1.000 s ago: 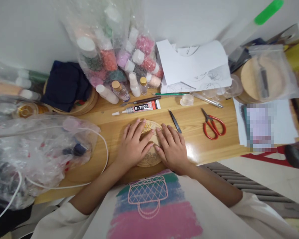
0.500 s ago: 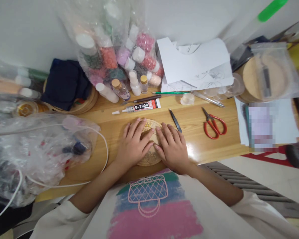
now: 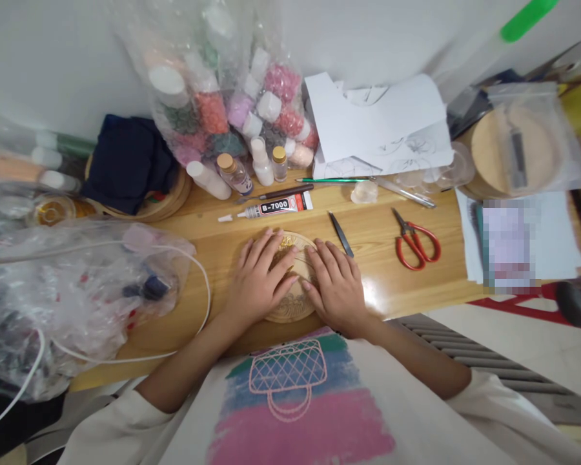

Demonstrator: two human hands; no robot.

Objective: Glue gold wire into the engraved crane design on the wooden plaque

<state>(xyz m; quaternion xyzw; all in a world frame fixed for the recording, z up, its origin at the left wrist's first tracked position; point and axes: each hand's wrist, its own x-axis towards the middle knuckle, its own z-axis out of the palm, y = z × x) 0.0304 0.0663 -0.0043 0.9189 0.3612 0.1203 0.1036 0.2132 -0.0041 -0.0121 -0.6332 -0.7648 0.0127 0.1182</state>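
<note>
A round wooden disc point(image 3: 290, 306) lies on the table before me, with a dark line pattern on its near part and gold-coloured ornament on its far part. My left hand point(image 3: 259, 278) rests flat over the disc's left side, fingers stretched forward. Over the right side lies my right hand point(image 3: 337, 284), also palm down with fingers extended. The two thumbs are close together, with a narrow gap between them. What lies under the palms is hidden. Just beyond my right fingertips are black tweezers point(image 3: 341, 234); a B-7000 glue tube point(image 3: 275, 205) lies past my left fingers.
Red-handled scissors point(image 3: 417, 240) lie to the right. Behind the glue are a dark tool point(image 3: 285, 192), small bottles point(image 3: 263, 165) and bagged jars point(image 3: 213, 113). Papers point(image 3: 377, 139) stand at the back. Plastic bags point(image 3: 77, 290) and a white cable point(image 3: 208, 290) fill the left.
My thumbs and index fingers have parted slightly, so a little more of the disc shows between them. Everything else stays in place.
</note>
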